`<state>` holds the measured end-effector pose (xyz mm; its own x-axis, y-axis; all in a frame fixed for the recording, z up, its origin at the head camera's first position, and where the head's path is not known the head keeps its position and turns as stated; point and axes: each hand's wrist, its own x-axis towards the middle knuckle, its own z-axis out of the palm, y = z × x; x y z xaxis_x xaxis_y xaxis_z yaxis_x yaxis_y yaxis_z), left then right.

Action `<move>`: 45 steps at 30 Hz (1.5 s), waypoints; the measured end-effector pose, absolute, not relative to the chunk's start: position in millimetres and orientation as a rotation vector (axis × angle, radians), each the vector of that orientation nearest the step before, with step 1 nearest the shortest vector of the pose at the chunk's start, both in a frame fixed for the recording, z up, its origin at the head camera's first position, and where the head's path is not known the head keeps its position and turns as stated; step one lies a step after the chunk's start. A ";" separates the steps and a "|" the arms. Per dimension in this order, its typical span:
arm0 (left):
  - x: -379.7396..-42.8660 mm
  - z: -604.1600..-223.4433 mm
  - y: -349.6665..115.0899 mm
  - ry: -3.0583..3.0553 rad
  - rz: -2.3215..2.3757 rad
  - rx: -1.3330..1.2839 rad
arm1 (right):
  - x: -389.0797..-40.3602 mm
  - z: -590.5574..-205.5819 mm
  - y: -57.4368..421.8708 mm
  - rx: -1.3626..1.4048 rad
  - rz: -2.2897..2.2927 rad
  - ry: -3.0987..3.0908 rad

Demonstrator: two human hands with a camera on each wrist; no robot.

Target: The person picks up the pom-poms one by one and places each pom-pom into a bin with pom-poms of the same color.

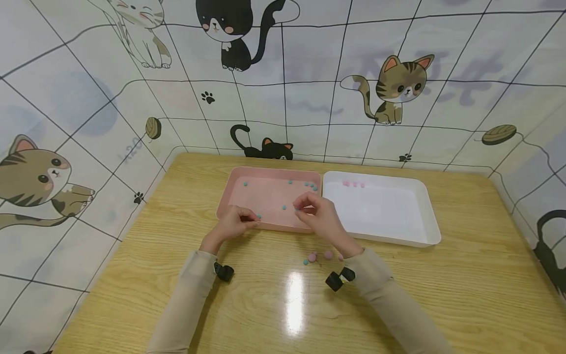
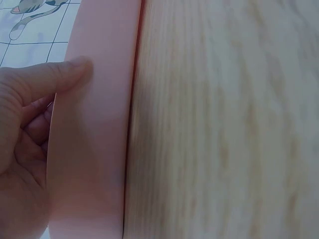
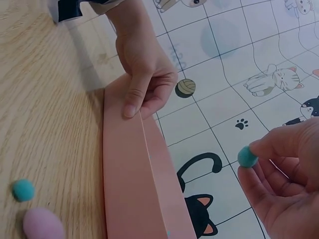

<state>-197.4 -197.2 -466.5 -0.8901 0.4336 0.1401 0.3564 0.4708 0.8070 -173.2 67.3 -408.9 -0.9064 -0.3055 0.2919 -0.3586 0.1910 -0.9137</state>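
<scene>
My left hand [image 1: 233,223] grips the near wall of the pink tray [image 1: 265,194], toward its left corner. In the left wrist view the thumb [image 2: 75,72] presses on the wall's outer face, while the other fingers are partly hidden behind it. Over the right part of that tray, my right hand [image 1: 322,216] pinches a small teal ball [image 3: 247,157] between thumb and fingertips. Several more teal balls [image 1: 284,207] lie spread on the tray's floor, some grouped near its far right corner.
A white tray [image 1: 380,211] stands to the right beside the pink one, with several small pink pieces [image 1: 354,184] along its far side. On the wooden table [image 1: 256,295] in front lie a teal ball [image 1: 305,262] and several pink balls [image 1: 328,255]. A cat-patterned cloth [image 1: 309,108] rises behind.
</scene>
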 end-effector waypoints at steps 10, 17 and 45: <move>-190.8 -456.0 -193.4 2.624 1.397 0.675 | -172.1 -382.8 55.3 0.654 1.810 -2.363; -196.0 -466.0 -197.0 2.636 1.399 0.688 | -179.4 -384.6 49.8 0.581 1.843 -2.355; -199.0 -468.9 -197.6 2.643 1.396 0.709 | -214.1 -414.6 31.4 0.432 1.907 -2.316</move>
